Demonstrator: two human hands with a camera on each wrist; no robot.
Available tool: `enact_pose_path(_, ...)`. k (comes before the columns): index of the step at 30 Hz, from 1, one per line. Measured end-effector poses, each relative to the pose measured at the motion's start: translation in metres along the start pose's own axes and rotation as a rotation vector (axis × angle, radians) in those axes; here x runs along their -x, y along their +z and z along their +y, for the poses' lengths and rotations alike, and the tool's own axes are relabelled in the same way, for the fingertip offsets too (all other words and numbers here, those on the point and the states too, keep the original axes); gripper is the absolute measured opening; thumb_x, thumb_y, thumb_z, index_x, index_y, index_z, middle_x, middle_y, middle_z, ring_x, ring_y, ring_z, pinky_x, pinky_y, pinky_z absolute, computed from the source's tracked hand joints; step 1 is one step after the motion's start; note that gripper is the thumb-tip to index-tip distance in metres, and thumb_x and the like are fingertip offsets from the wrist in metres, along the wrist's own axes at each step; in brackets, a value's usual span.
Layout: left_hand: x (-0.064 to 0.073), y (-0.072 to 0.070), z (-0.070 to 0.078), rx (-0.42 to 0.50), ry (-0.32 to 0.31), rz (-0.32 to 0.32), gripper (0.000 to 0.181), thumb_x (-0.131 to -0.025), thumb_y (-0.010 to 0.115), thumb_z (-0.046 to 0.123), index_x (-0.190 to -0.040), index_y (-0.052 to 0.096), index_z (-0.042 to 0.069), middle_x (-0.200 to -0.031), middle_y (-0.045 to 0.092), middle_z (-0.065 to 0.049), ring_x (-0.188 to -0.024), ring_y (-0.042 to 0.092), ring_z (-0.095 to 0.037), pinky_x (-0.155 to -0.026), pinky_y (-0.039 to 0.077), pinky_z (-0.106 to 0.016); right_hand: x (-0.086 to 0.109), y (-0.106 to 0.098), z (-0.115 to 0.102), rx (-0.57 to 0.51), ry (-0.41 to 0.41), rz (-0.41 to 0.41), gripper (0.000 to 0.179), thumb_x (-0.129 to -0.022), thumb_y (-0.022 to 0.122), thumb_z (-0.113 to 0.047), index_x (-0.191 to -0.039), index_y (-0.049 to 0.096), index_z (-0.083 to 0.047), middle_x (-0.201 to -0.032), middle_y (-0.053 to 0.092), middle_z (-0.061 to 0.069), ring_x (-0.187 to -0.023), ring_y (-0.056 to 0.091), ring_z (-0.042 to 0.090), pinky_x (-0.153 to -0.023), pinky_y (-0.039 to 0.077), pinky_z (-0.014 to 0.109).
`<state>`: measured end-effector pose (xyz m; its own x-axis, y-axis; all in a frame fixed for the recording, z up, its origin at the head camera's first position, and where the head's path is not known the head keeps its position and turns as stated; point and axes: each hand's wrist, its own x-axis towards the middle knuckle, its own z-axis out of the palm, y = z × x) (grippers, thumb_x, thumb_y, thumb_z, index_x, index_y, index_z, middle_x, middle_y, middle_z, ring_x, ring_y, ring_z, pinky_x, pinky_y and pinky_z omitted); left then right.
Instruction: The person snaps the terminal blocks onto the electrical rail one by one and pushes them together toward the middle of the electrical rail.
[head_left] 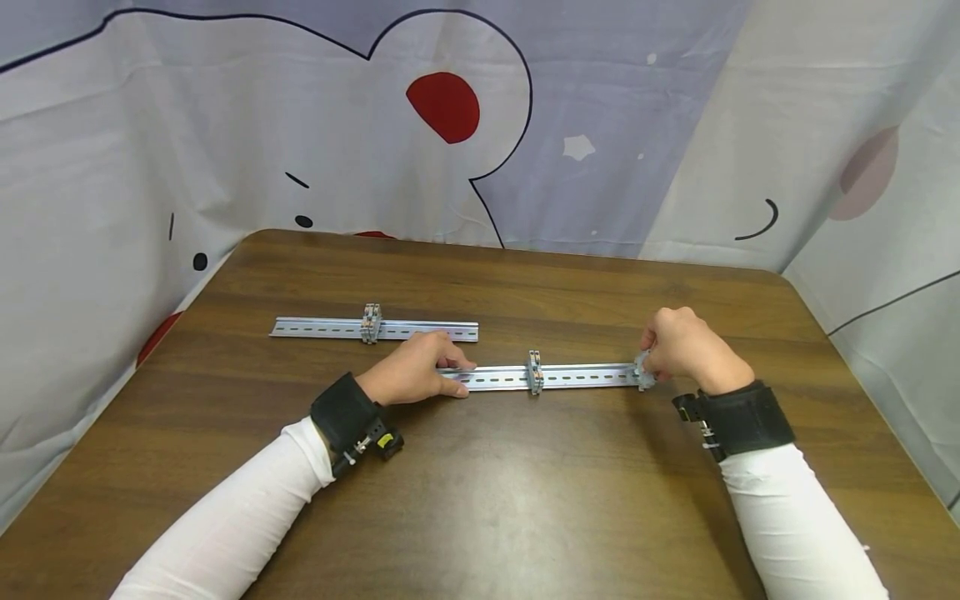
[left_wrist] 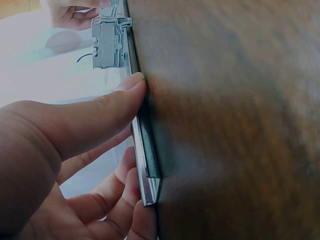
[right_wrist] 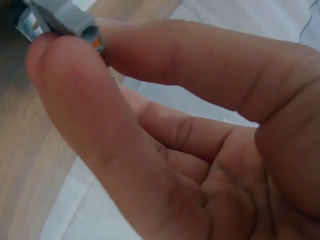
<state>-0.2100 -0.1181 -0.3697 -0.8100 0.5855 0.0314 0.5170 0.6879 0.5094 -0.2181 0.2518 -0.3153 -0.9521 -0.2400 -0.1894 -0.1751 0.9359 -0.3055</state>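
Note:
A slotted metal DIN rail lies across the table in the head view. My left hand grips its left end, with the thumb along the near edge and the fingers behind. Near the middle of this rail sit grey terminal blocks, upright across it. At the right end, my right hand pinches a grey terminal block against the rail. The right wrist view shows that terminal block between thumb and fingertip, with a small orange spot on it; the fingers partly hide it.
Behind, to the left, a second DIN rail lies roughly parallel, carrying a small group of terminal blocks. The brown wooden table ends at a printed curtain at the back and sides.

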Motion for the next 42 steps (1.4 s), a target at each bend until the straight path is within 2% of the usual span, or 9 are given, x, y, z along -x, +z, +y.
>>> enact_pose_path(4, 0.000, 0.000, 0.000, -0.010, 0.012, 0.003, 0.035, -0.078, 0.083, 0.024, -0.111, 0.076, 0.013, -0.094, 0.066, 0.000, -0.091, 0.059, -0.019, -0.076, 0.048, -0.033, -0.001, 0.003, -0.001, 0.040, -0.006, 0.034, 0.013, -0.069, 0.067, -0.002, -0.081, 0.072, -0.005, -0.051, 0.062, -0.004, -0.052, 0.063, 0.014, -0.076, 0.050, 0.046)
enact_pose_path(9, 0.001, 0.000, 0.001, -0.010, 0.000, -0.006, 0.035, -0.079, 0.083, 0.025, -0.111, 0.076, 0.014, -0.095, 0.066, 0.000, -0.092, 0.059, -0.019, -0.077, 0.048, -0.033, -0.003, 0.006, -0.004, 0.071, -0.013, 0.050, 0.017, -0.068, 0.062, -0.001, -0.077, 0.074, -0.009, -0.048, 0.060, -0.005, -0.053, 0.060, 0.013, -0.075, 0.050, 0.043)
enact_pose_path(15, 0.000, 0.000, 0.000, -0.001, 0.003, -0.010, 0.035, -0.079, 0.082, 0.024, -0.112, 0.075, 0.014, -0.097, 0.065, -0.001, -0.094, 0.060, -0.019, -0.079, 0.049, -0.034, -0.005, 0.008, -0.002, 0.059, -0.012, 0.052, 0.016, -0.072, 0.063, -0.002, -0.081, 0.075, -0.007, -0.051, 0.062, -0.004, -0.050, 0.061, 0.012, -0.078, 0.050, 0.046)
enact_pose_path(22, -0.001, 0.001, -0.002, -0.005, 0.001, -0.005, 0.035, -0.079, 0.082, 0.025, -0.112, 0.075, 0.015, -0.096, 0.065, 0.000, -0.093, 0.060, -0.018, -0.079, 0.049, -0.034, -0.007, 0.010, 0.002, 0.043, -0.065, 0.080, 0.014, -0.074, 0.061, -0.002, -0.075, 0.074, -0.008, -0.051, 0.062, -0.003, -0.046, 0.061, 0.011, -0.079, 0.051, 0.048)
enact_pose_path(28, -0.001, 0.000, -0.002, -0.005, 0.005, -0.005, 0.035, -0.079, 0.083, 0.026, -0.112, 0.075, 0.014, -0.095, 0.065, 0.000, -0.093, 0.060, -0.019, -0.079, 0.049, -0.034, -0.009, 0.010, 0.002, 0.021, -0.081, 0.065, 0.012, -0.075, 0.063, -0.001, -0.077, 0.073, -0.006, -0.054, 0.063, -0.001, -0.047, 0.062, 0.014, -0.070, 0.053, 0.043)
enact_pose_path(33, 0.000, 0.000, -0.002, 0.000, 0.003, -0.006, 0.035, -0.079, 0.083, 0.025, -0.111, 0.076, 0.014, -0.094, 0.066, -0.001, -0.092, 0.060, -0.020, -0.079, 0.049, -0.035, -0.012, 0.010, 0.000, 0.031, -0.092, 0.063, 0.012, -0.074, 0.063, 0.001, -0.071, 0.071, -0.007, -0.055, 0.062, -0.001, -0.044, 0.060, 0.012, -0.065, 0.052, 0.038)
enact_pose_path(42, 0.000, 0.001, -0.001, 0.009, 0.000, 0.000, 0.034, -0.079, 0.082, 0.024, -0.110, 0.076, 0.014, -0.099, 0.066, -0.001, -0.094, 0.061, -0.019, -0.081, 0.049, -0.035, -0.015, 0.008, -0.001, 0.035, -0.067, 0.034, 0.016, -0.074, 0.060, 0.002, -0.075, 0.072, -0.007, -0.053, 0.060, -0.001, -0.046, 0.059, 0.014, -0.065, 0.050, 0.037)
